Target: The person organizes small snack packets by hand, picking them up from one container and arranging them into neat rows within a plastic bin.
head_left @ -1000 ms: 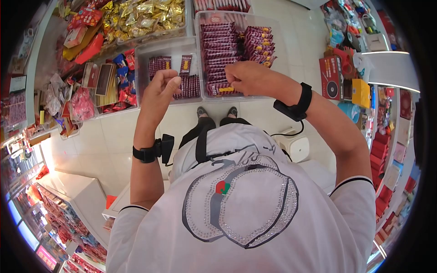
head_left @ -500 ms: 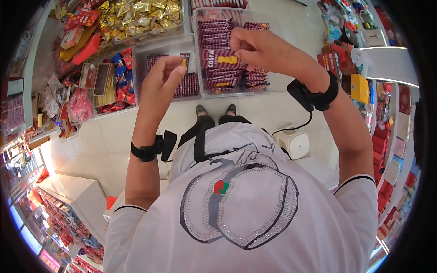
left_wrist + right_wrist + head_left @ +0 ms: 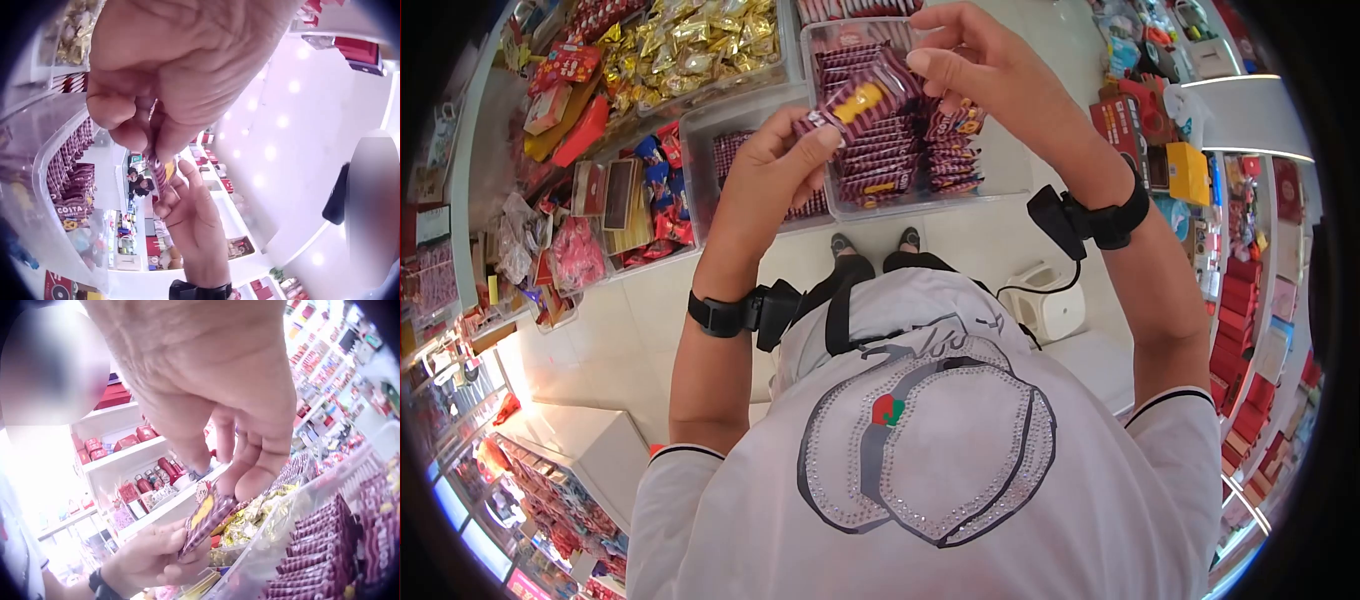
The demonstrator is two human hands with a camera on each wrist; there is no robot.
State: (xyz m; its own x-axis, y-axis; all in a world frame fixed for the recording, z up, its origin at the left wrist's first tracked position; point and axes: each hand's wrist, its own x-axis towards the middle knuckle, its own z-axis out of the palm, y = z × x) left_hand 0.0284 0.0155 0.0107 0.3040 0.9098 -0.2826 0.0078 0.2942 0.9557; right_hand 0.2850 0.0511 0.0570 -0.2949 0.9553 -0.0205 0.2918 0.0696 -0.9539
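From where I sit, the head view shows me the left hand (image 3: 778, 180) gripping one maroon striped packet (image 3: 862, 100) at its lower end, thumb on the printed face and fingers behind. The packet lies tilted in the air, its yellow figure facing up to the camera and its far end pointing up toward the right hand (image 3: 992, 75). It hangs over the left part of the right tub (image 3: 925, 207), above rows of similar packets (image 3: 885, 160).

My right hand is open and loosely bent, thumb apart from the fingers, near the packet's far end. In the right wrist view the fingertips overlap that end — I cannot tell whether they touch it.

The right tub is clear plastic, with a second group of packets (image 3: 955, 165) beside the rows. Just to its left stands the left tub (image 3: 745, 97), with more striped packets (image 3: 735, 150) inside, partly hidden by the left hand and forearm. Beyond it I see gold-wrapped pieces (image 3: 710, 40) in a larger container, and farther left, red and blue packets (image 3: 662, 180).

Each wrist wears a black band with a camera — left band (image 3: 725, 317), right band (image 3: 1118, 215). A pale stool (image 3: 1045, 300) stands on the tiled floor.
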